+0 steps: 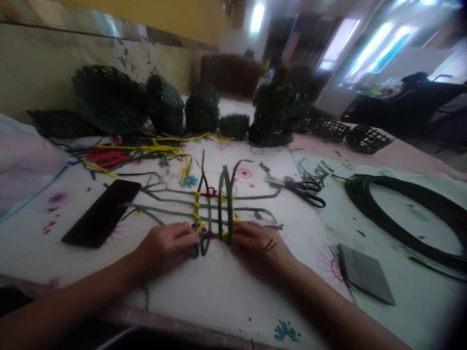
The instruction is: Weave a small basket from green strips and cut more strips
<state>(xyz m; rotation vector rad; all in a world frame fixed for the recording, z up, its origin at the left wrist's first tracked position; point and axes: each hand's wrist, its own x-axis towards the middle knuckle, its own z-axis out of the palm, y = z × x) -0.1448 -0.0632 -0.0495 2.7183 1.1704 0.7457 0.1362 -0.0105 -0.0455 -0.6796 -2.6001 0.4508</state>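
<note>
A flat weave of dark green strips (209, 211) lies on the flowered tablecloth, its crossings marked by small yellow and red ties. Long loose strip ends stick out on its left, right and far sides; two strips (225, 199) stand out as a raised loop at its right. My left hand (166, 245) is closed, its fingertips pinching the weave's near left corner. At the near right edge, my right hand (260, 243) has its fingers closed on the strips beside the loop. The fingertips of both hands are partly hidden.
A black phone (102, 213) lies left, scissors (304, 189) right. Farther right are a coil of black strip (365, 209) and a grey rectangular block (366, 273). Yellow and red strips (109, 156) lie behind the phone. Dark woven baskets (202, 108) line the back.
</note>
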